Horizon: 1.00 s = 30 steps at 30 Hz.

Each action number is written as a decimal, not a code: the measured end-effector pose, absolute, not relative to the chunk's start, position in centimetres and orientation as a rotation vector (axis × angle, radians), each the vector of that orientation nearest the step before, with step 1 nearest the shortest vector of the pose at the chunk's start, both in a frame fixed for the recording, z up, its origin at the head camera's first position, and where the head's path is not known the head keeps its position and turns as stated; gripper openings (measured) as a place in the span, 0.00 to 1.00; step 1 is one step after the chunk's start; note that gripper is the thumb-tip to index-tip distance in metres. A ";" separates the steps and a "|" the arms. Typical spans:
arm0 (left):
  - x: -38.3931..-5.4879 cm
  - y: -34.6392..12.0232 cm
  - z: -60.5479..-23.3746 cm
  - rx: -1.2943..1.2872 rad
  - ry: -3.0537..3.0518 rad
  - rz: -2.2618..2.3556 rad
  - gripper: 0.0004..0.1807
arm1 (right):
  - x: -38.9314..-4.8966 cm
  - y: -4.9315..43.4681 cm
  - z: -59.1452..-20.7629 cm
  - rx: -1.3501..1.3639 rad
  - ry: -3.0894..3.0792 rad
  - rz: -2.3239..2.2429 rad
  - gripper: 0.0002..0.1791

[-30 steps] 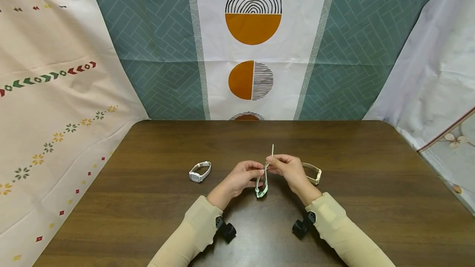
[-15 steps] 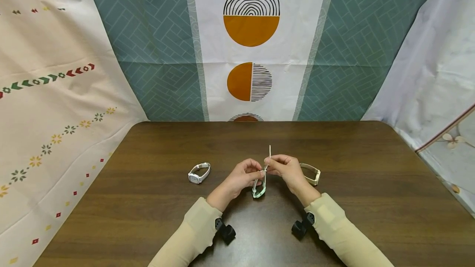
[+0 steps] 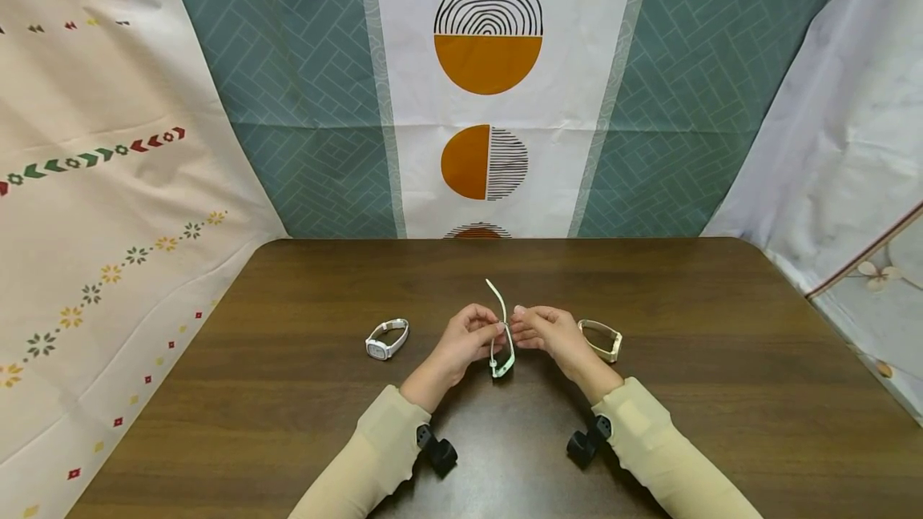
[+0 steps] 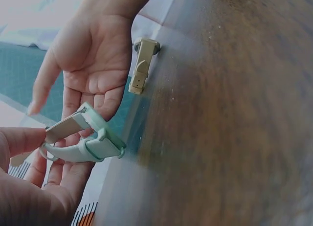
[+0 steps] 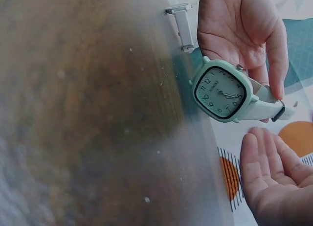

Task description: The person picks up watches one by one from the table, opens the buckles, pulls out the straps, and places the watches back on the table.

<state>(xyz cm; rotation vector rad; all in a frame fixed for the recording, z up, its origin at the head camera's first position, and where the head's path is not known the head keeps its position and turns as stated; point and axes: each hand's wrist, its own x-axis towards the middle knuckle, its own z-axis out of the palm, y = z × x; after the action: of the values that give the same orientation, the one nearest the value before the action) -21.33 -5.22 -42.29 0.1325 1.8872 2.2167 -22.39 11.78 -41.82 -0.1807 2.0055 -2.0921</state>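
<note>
A mint-green wristwatch [image 5: 221, 91] with a squarish dial hangs from my left hand [image 3: 465, 336], dial side low. Thumb and fingers of that hand pinch its strap by the buckle, as the left wrist view shows. The strap's loose end [image 3: 496, 295] sticks up past the fingers, and the strap forms a loop below. Close on the right, my right hand [image 3: 551, 335] has its fingers relaxed, palm toward the watch. Nothing is gripped in it; in the right wrist view a gap separates its fingers [image 5: 266, 150] from the strap.
On the brown wooden table [image 3: 288, 391] a white wristwatch [image 3: 387, 339] lies left of the hands. A gold-coloured wristwatch [image 3: 609, 347] lies just beyond the right wrist. Patterned cloths hang at the back and both sides.
My right hand has let go of the strap's end and its fingers have loosened. That end now leans left instead of standing straight up. The left hand keeps its pinch.
</note>
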 end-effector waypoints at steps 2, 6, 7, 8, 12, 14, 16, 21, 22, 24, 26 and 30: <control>-21.4 -5.2 -42.3 0.115 1.872 2.240 0.05 | -22.4 11.8 -42.0 -0.214 2.015 -2.055 0.19; -21.4 -5.2 -42.3 0.116 1.856 2.249 0.04 | -22.3 11.9 -42.2 -0.272 2.032 -1.969 0.15; -21.3 -5.2 -42.4 0.124 1.856 2.244 0.04 | -22.3 11.9 -42.3 -0.285 2.045 -1.945 0.15; -21.3 -5.2 -42.3 0.129 1.855 2.240 0.04 | -22.3 11.9 -42.3 -0.299 2.058 -1.923 0.14; -21.1 -5.4 -42.2 0.187 1.846 2.245 0.04 | -22.2 11.9 -42.4 -0.330 2.115 -1.884 0.13; -21.0 -5.5 -42.2 0.250 1.842 2.263 0.04 | -22.2 11.8 -42.5 -0.334 2.136 -1.891 0.13; -20.9 -5.6 -42.2 0.279 1.843 2.272 0.05 | -22.2 11.8 -42.5 -0.338 2.154 -1.900 0.14; -21.0 -5.4 -42.1 0.194 1.873 2.250 0.04 | -22.2 11.8 -42.5 -0.340 2.173 -1.891 0.14; -21.1 -5.4 -42.1 0.171 1.878 2.248 0.04 | -22.2 11.8 -42.5 -0.334 2.176 -1.888 0.14; -21.1 -5.3 -42.1 0.136 1.893 2.237 0.05 | -22.2 11.8 -42.4 -0.330 2.183 -1.880 0.14; -21.2 -5.2 -42.1 0.122 1.899 2.238 0.06 | -22.2 11.9 -42.4 -0.327 2.191 -1.872 0.13; -21.2 -5.2 -42.0 0.095 1.893 2.264 0.08 | -22.1 11.9 -42.3 -0.335 2.197 -1.854 0.14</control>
<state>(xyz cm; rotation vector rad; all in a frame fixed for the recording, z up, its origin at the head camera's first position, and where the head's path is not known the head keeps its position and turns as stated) -21.24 -5.17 -41.96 0.0953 1.8928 2.2636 -22.14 11.90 -42.32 -0.3351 2.1970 -1.8544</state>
